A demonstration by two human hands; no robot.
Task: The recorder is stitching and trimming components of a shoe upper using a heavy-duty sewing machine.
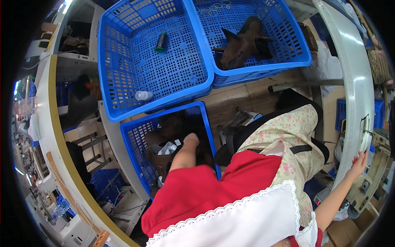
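Note:
My left hand [190, 140] reaches down into the lower blue crate [208, 136], over dark pieces inside it. Its fingers are lost in the shadow, so I cannot tell what they touch. Beside that wrist lie brown leather-like pieces [154, 142] with crumpled pale wrapping [168, 148] and a small white tag [177, 142]. Far to the right, my right hand [358, 165] rests against the edge of the white table [357, 94]; its fingers are stretched out with nothing in them.
The big left crate [207, 76] contains a dark green thread spool [161, 42] and a white spool [143, 96]. Brown shaped pieces [242, 45] and several thin rings [214, 9] lie in the right crate [263, 70]. A yellow-edged worktable [52, 103] runs along the left.

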